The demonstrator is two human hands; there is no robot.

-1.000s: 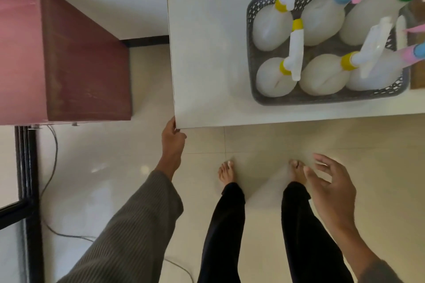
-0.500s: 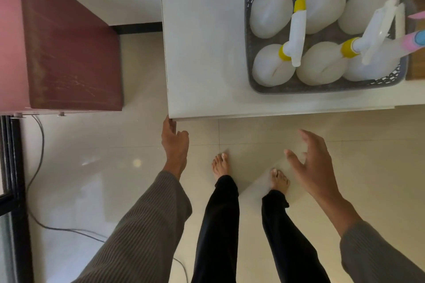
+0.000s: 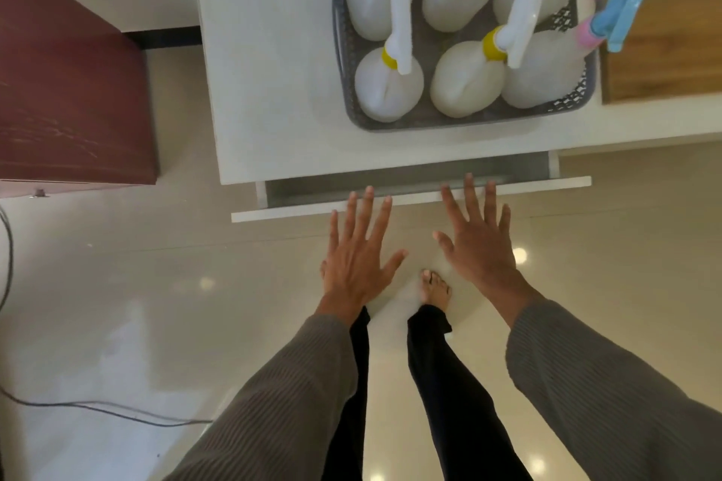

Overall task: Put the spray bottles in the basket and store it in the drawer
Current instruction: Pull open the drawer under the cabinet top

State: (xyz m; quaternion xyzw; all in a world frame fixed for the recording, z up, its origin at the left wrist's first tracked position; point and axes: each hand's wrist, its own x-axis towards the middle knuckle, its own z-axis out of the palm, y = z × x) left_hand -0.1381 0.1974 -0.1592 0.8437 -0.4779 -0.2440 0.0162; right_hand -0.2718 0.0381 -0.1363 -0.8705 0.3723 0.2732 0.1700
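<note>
Basket (image 3: 344, 51) of spray bottles (image 3: 388, 88) sits on the surface (image 3: 265, 70), twelve o'clock of the drawer (image 3: 410, 203). Both hands, left (image 3: 357, 262) and right (image 3: 480, 246), fingers spread and empty; pull the front evenly.

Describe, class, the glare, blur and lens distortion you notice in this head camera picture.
Head view: round glare spots dot the glossy floor; wide-angle bending tilts the spray bottles outward in the basket; the left hand and right hand look slightly soft; the drawer front stays sharp.

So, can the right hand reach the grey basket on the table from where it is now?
Probably yes. The right hand is open and empty, its fingertips over the drawer front, which is only slightly pulled out. Nothing stands between it and the basket, near the table edge.
</note>
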